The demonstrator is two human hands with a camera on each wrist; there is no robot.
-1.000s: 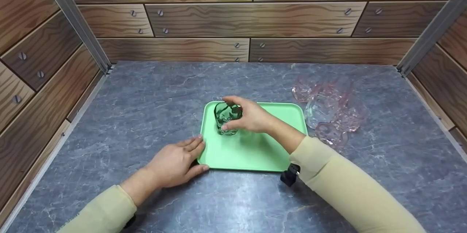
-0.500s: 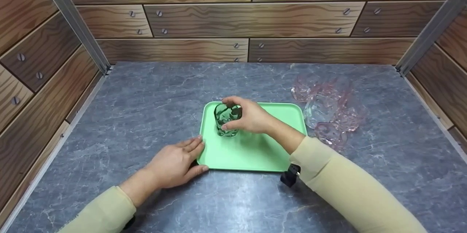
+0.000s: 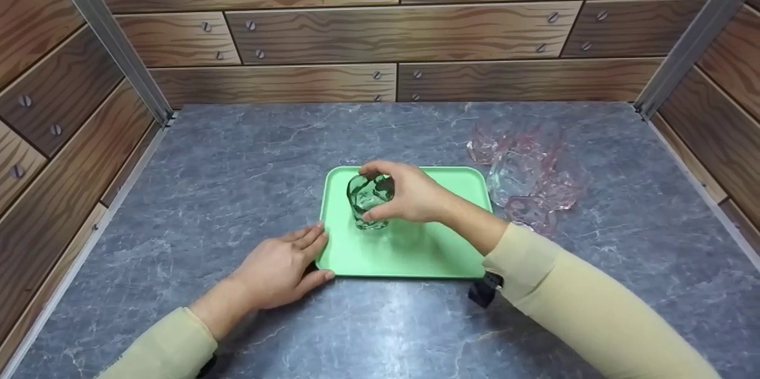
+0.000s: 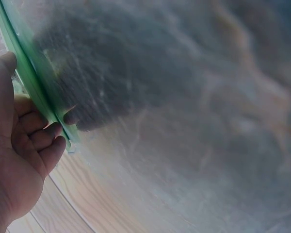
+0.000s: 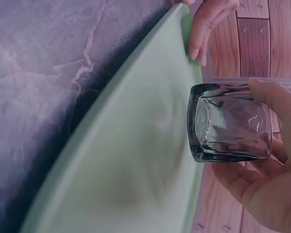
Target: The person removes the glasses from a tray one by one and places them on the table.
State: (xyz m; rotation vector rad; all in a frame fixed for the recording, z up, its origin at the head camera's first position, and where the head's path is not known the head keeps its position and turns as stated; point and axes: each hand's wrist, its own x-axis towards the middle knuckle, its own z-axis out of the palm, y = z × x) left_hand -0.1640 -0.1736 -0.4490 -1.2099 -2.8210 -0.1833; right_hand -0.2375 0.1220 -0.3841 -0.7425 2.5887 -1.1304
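Observation:
In the head view a green tray (image 3: 439, 254) lies on the table. My right hand (image 3: 415, 192) holds a dark green glass tumbler (image 3: 369, 199) over the tray's left half, thumb on the near side and fingers on the far side near its rim. The right wrist view shows the tumbler (image 5: 228, 128) between that thumb and fingers, its thick base toward the tray. My left hand (image 3: 279, 269) rests against the tray's left edge, thumb at the near corner. Its fingers (image 4: 51, 145) touch the green rim in the left wrist view.
Several clear and pink-tinted glasses (image 3: 525, 180) stand clustered on the marbled table (image 3: 237, 147), just right of the tray. Wood-patterned walls (image 3: 309, 34) close off the back and sides, with metal posts in the corners. A black device (image 3: 485, 290) sits at my right cuff.
My right hand and the tumbler have moved slightly nearer to me over the tray. The left hand stays at the tray's edge. The head view has shifted a little.

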